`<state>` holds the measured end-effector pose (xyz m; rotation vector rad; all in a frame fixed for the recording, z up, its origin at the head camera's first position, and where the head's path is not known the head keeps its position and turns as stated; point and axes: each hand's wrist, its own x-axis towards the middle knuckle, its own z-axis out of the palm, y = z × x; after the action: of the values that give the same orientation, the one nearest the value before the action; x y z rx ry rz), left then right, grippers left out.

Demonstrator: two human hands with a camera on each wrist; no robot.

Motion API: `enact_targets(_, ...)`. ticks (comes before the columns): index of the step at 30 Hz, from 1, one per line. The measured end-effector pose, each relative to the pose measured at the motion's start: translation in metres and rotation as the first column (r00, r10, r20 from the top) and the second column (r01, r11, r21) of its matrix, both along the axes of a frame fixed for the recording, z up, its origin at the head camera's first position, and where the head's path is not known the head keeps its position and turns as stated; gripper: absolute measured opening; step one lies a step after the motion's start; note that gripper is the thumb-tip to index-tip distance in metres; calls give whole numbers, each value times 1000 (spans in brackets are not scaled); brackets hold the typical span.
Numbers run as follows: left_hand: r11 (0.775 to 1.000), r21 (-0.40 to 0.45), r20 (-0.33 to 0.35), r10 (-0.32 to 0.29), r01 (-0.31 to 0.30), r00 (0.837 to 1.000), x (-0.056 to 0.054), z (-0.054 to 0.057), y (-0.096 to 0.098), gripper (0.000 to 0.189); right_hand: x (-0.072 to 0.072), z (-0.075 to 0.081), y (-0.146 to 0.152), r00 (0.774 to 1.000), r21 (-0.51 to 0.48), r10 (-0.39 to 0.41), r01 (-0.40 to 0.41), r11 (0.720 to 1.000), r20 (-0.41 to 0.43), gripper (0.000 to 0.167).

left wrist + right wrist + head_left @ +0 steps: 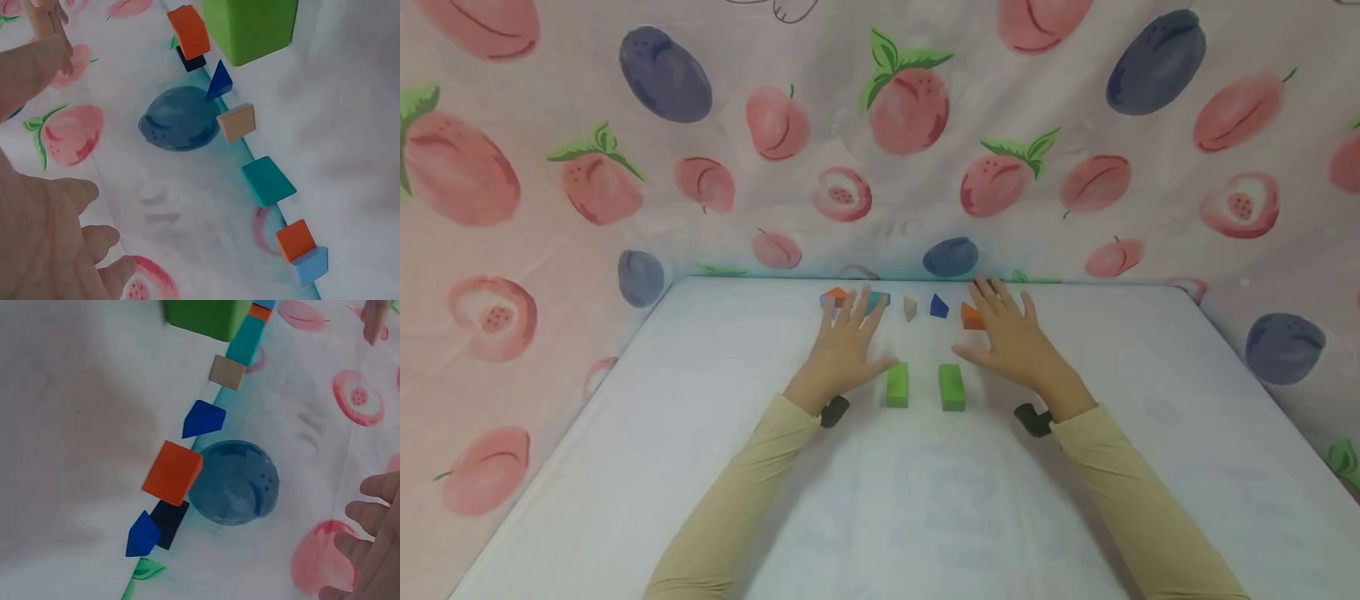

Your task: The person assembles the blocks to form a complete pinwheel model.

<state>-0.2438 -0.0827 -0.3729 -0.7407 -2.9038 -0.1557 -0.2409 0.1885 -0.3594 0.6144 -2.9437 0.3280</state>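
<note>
My left hand (842,348) hovers with spread fingers, holding nothing, its thumb tip close to the top of the left green block (897,386). My right hand (1017,343) is spread too and grips nothing; its thumb points towards the right green block (952,388). Beyond the left fingers, partly hidden in the head view, are a teal block (882,301), an orange block (835,293) and a light blue block (310,265). Another orange block (971,317) shows beside the right fingers. The right wrist view reveals a black block (169,524) and a blue block (144,535) beyond it.
Between the hands, the back row continues with a beige block (910,309) and a dark blue block (939,307). A white tabletop (895,500) ends at a fruit-print cloth (850,125) that rises behind it and along the sides. Dark bands sit at both wrists.
</note>
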Motion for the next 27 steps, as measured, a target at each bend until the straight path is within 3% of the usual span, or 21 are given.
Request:
enact_targets(6, 999, -43, 5, -31, 31, 1000, 3, -8, 2, 88, 2, -12, -1, 1000, 31, 27, -27, 999, -3, 96)
enact_targets(17, 984, -128, 85, -116, 127, 990, 9, -21, 5, 90, 9, -29, -2, 991, 100, 131, -132, 986, 22, 98)
enact_targets(23, 967, -185, 76, -163, 175, 984, 8, -30, 3, 92, 11, -34, -2, 980, 154, 198, -194, 969, -10, 98)
enact_targets(27, 961, -177, 90, -198, 211, 976, 7, -31, 2, 88, 12, -35, 0, 967, 208, 251, -238, 949, -35, 98)
